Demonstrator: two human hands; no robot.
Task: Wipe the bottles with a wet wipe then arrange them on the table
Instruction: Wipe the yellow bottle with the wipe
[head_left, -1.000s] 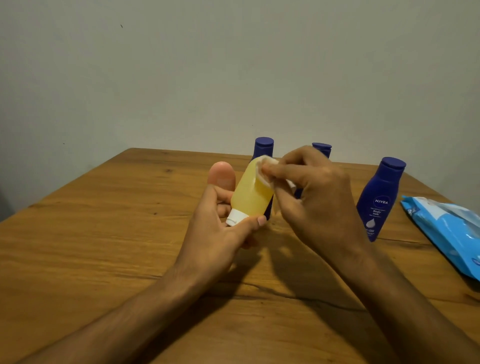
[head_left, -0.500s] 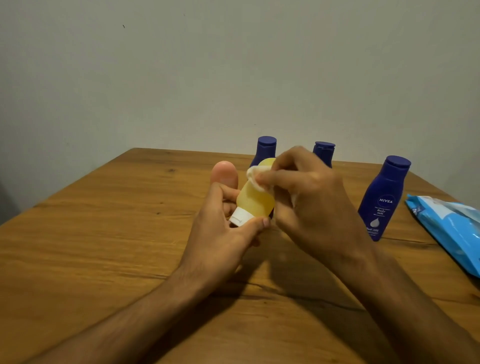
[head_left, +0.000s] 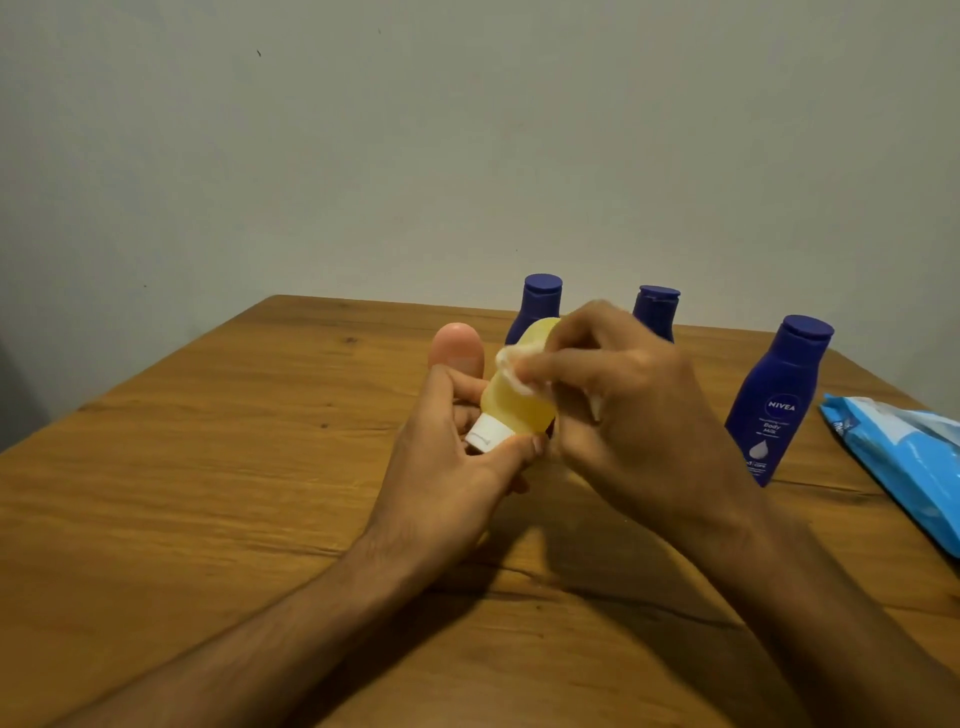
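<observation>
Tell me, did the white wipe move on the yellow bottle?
Yes. The wipe slid down the yellow bottle, farther below and left of the leftmost blue bottle's cap.

Only readable stuff was on blue bottle (head_left: 774, 400), roughly 2 o'clock from table centre: "NIVEA" in white on dark round logo, "Body Milk" right under. Smaller print below was too tiny, sorry. Wipes pack (head_left: 904, 467) at 3 o'clock had white lettering at edge, couldn't make it out.

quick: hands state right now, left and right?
Left hand: closed around the yellow bottle, holding it up off the table.
Right hand: pinching the wet wipe against the bottle.
</observation>
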